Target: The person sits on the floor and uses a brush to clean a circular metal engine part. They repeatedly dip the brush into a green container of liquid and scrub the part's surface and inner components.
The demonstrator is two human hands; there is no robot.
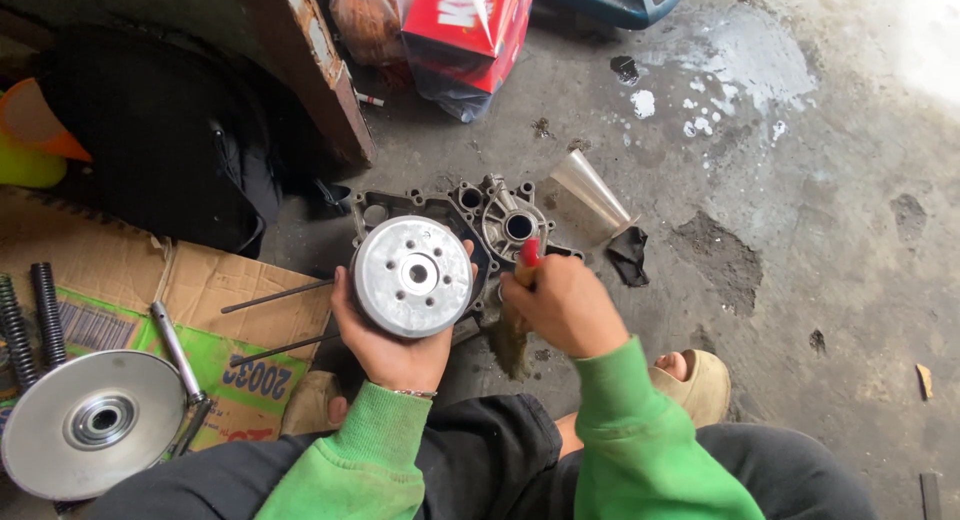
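Nearest the camera, green sleeves (620,450) over dark trousers (490,460), with a foot in a tan sandal (700,385) showing at the right. Just beyond, left hand (385,345) cupped under a round silver metal disc (412,277), fingers wrapped up around its rim and thumb on the near left edge, holding it upright-faced toward the camera; a hub hole in its middle, smaller holes ringed about it. Beside it, right hand (562,305) closed into a fist around a red-handled tool (528,255), only the red end poking out above the knuckles, tip hidden. Behind both hands, on the concrete floor (820,240), a grey metal engine casing (490,220) lying flat, partly covered by the disc, with round bores along its upper edge; red tool just over its right part. To the left on flattened cardboard (240,280): a larger shiny pulley disc (90,420), a socket wrench handle (175,345), two thin dark rods (275,298), and black coil springs (45,310) at the edge. Right of the casing, a clear plastic cup (590,195) on its side and a black rag (628,255) touching its mouth end. Farther off, a dark bag (160,150) against a rusty post (315,60), a red box (470,25) in a plastic bag, white splashes (700,90) on the floor.
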